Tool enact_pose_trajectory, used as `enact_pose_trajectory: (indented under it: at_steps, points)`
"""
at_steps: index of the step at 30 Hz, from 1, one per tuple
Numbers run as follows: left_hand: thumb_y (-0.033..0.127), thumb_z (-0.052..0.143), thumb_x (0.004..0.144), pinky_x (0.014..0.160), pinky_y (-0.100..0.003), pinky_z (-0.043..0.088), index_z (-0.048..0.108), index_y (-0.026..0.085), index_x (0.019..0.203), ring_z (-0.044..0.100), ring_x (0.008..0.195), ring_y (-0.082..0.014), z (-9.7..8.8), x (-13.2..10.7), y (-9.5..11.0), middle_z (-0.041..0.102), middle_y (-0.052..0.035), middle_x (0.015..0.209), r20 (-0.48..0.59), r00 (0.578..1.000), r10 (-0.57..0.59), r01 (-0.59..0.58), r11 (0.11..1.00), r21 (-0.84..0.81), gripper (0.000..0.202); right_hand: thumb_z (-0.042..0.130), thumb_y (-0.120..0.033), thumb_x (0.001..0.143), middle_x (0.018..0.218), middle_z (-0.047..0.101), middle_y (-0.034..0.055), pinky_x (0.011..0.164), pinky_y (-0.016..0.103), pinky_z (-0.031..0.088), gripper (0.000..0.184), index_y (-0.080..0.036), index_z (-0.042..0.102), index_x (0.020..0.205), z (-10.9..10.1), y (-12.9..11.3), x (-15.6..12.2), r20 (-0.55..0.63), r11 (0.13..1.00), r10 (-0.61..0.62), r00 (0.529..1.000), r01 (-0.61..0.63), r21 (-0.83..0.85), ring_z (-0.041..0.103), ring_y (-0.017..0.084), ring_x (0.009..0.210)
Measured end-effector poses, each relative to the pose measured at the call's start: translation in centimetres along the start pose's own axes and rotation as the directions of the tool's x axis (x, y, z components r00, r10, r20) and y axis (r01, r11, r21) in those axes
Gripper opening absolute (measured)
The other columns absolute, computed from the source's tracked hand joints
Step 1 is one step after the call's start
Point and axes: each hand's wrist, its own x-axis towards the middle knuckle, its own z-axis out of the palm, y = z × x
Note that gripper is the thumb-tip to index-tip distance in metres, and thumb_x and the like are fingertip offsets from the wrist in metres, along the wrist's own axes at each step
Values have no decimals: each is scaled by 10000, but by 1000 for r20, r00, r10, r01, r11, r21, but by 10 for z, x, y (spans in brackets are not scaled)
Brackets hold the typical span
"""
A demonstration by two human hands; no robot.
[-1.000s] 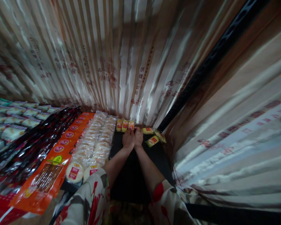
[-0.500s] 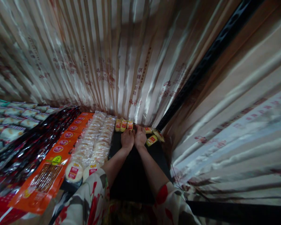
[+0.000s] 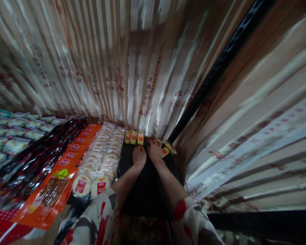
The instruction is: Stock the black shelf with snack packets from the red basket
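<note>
Three small yellow snack packets (image 3: 134, 137) with red labels stand in a row at the back of the black shelf board (image 3: 145, 194). Just in front of them is my left hand (image 3: 139, 156), its fingers curled in and no object showing in it. My right hand (image 3: 155, 150) reaches to the back of the board, fingers stretched forward and slightly apart, beside more yellow packets. One yellow packet (image 3: 165, 150) shows partly past its right side, and another wrapper (image 3: 170, 147) lies by the post. Whatever is under the right fingers is hidden.
Left of the board lie two rows of clear-wrapped rice crackers (image 3: 101, 185), orange snack bags (image 3: 53, 190), dark shiny packs (image 3: 38, 160) and white packets (image 3: 16, 146). A black metal post (image 3: 193, 105) slants up at the back right corner. Pleated printed sheeting (image 3: 132, 68) hangs behind.
My hands have parted slightly. The left has drawn back from the yellow row; the right has shifted right, covering a packet that showed before. The row's third packet is now fully visible.
</note>
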Motion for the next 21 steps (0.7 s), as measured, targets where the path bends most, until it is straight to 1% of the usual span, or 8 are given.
enact_pose_trajectory:
  at_steps: [2, 4, 6, 10, 12, 17, 19, 21]
  points:
    - [187, 335, 886, 935, -232, 374, 621, 149, 1066, 552, 1090, -172, -1, -2, -1, 625, -96, 1139, 4, 1000, -3, 3, 1000, -3, 340, 461, -137, 802, 1163, 587, 146, 965, 364, 289, 358, -136, 592, 1136, -4, -2, -2, -2, 1000, -26, 1000, 26, 3, 413, 268, 1161]
    - [189, 335, 885, 926, -240, 381, 620, 147, 1064, 554, 1090, -179, -3, -5, -2, 626, -102, 1134, 9, 1000, -7, 7, 1000, -7, 339, 459, -124, 804, 1125, 601, 146, 962, 349, 291, 347, -134, 602, 1120, -10, -4, -5, 22, 998, -61, 998, 61, 3, 428, 254, 1145]
    - [191, 332, 885, 908, -250, 395, 621, 153, 1056, 562, 1080, -184, -5, -9, -2, 630, -102, 1129, 19, 1000, -12, 12, 1000, -13, 337, 453, -126, 812, 1099, 606, 140, 937, 332, 315, 318, -142, 623, 1080, -15, -8, -10, 51, 998, -67, 996, 67, 4, 443, 246, 1122]
    - [196, 339, 880, 874, -260, 414, 622, 167, 1038, 578, 1057, -194, -7, -18, -2, 641, -92, 1116, 45, 999, -21, 22, 999, -24, 326, 433, -135, 835, 1082, 604, 116, 861, 313, 374, 279, -185, 651, 1001, -24, -20, -31, 91, 999, -38, 995, 37, 8, 470, 243, 1057]
    - [193, 342, 877, 858, -257, 419, 621, 161, 1025, 585, 1045, -195, -8, -22, -4, 650, -94, 1096, 50, 998, -25, 27, 999, -29, 317, 418, -132, 846, 1067, 606, 108, 853, 304, 384, 271, -197, 652, 968, -27, -27, -45, 99, 998, -57, 993, 56, 14, 479, 234, 1039]
    - [196, 342, 876, 811, -263, 432, 606, 124, 986, 608, 988, -205, -12, -32, -10, 664, -126, 1029, 17, 998, -56, 57, 998, -37, 295, 416, -105, 837, 1046, 615, 115, 915, 286, 365, 264, -174, 634, 969, -29, -38, -78, 73, 989, -138, 988, 133, 63, 508, 210, 1042]
    - [197, 353, 871, 801, -272, 439, 588, 122, 1015, 613, 973, -208, -14, -36, -13, 665, -124, 1015, 1, 998, -60, 60, 997, -43, 286, 426, -119, 835, 1030, 627, 106, 895, 277, 383, 271, -168, 619, 1019, -29, -38, -85, 51, 981, -160, 986, 154, 114, 535, 201, 1015]
    - [185, 363, 866, 821, -277, 438, 563, 126, 1070, 601, 994, -204, -15, -42, -17, 654, -116, 1043, -19, 999, -47, 47, 998, -49, 292, 405, -150, 856, 1024, 634, 100, 863, 273, 407, 296, -160, 599, 1079, -30, -34, -88, -4, 975, -159, 987, 158, 156, 555, 195, 981]
